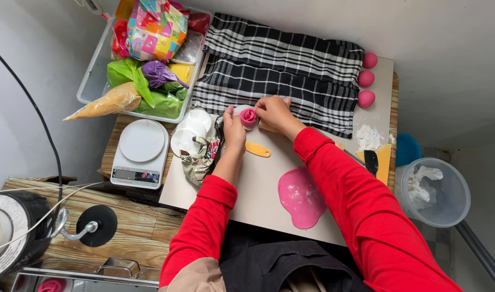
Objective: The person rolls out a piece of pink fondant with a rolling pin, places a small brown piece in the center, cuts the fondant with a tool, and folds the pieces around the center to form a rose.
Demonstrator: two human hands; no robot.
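Observation:
A small pink rolled rose of soft paste [248, 116] sits at the far side of the pale work board [258, 184], on a small white piece. My left hand [234, 130] cups it from the left. My right hand [274, 112] pinches it from the right, fingers curled around the petals. Both sleeves are red. A flat rolled-out sheet of pink paste [301, 197] lies on the board close to me. A small orange plastic tool [258, 149] rests just below my hands.
A black-and-white checked cloth [291, 70] covers the far board. Three pink balls [366, 79] line its right edge. A white kitchen scale [141, 153], white lids [191, 130] and crumpled foil [201, 157] lie left. A bin of piping bags [145, 65] stands beyond. A clear bucket [434, 192] stands right.

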